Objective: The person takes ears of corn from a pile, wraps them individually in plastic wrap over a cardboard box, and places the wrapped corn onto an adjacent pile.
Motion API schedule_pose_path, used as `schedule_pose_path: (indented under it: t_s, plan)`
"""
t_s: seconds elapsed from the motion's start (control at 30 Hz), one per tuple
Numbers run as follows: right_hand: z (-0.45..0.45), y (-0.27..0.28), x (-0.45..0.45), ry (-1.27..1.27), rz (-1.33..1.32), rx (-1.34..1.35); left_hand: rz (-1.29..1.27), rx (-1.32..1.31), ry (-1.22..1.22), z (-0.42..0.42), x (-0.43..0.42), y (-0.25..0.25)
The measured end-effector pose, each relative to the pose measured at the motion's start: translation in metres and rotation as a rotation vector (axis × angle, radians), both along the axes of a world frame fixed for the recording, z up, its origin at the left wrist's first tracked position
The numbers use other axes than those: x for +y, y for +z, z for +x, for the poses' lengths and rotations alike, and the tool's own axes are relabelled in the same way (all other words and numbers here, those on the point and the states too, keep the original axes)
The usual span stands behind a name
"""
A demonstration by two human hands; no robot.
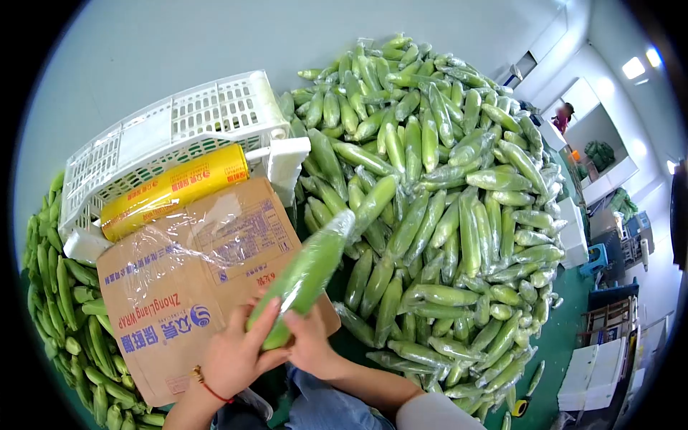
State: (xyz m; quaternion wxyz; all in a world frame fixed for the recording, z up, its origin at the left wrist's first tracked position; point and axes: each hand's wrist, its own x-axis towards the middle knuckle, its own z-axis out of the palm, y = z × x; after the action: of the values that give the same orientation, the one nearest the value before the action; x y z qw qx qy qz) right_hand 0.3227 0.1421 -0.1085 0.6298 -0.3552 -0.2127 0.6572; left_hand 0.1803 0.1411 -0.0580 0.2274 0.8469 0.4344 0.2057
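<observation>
In front of me, a green ear of corn (304,269) in its husk is wrapped in shiny clear film and tilts up to the right. My left hand (240,351), with a red cord bracelet at the wrist, closes round its lower end from the left. From the right, my right hand (312,344) grips the same end. Just beneath lies a brown cardboard sheet (165,287) with printed lettering and loose film over it. A yellow-labelled roll of cling film (175,192) rests at the sheet's far edge.
Behind the roll stands a white slotted plastic crate (175,122). To the right rises a large heap of film-wrapped corn (444,236); at the left lies unwrapped corn (79,330). Far right are a person (562,117), a blue stool (595,259) and white boxes (591,376).
</observation>
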Motion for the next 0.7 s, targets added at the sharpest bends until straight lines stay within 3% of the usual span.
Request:
schedule_pose_path:
  t_s: [0.1,0.17,0.23,0.27,0.37,0.4,0.47,0.57,0.6,0.7]
  plan:
    - [0.075,-0.025,0.023,-0.047,-0.045,0.007,0.141,0.155,-0.134,0.005,0.012,0.007]
    - [0.136,0.018,0.073,-0.302,-0.181,0.034,0.065,0.122,-0.040,-0.018,0.002,-0.005]
    - [0.232,0.043,0.135,-0.462,0.103,-0.261,-0.074,0.049,0.086,-0.047,-0.017,-0.021]
    - [0.286,0.059,0.175,-0.593,0.186,-0.328,0.004,0.082,0.191,-0.062,-0.030,-0.038]
    - [0.372,0.078,0.236,-0.985,0.019,-0.619,0.001,0.144,0.427,-0.090,-0.049,-0.047]
    - [0.367,0.073,0.234,-0.970,0.052,-0.708,0.048,0.179,0.490,-0.097,-0.055,-0.053]
    - [0.252,0.075,0.185,-0.637,0.229,-0.936,0.094,0.228,0.630,-0.124,-0.062,-0.065]
    - [0.089,0.044,0.094,0.357,0.330,-1.557,0.103,0.187,0.767,-0.157,-0.047,-0.078]
    - [0.065,0.015,0.090,0.375,0.825,-1.804,0.123,0.147,0.781,-0.166,-0.034,-0.076]
    - [0.022,-0.029,0.114,0.250,0.866,-1.786,0.248,0.180,0.732,-0.187,0.015,-0.074]
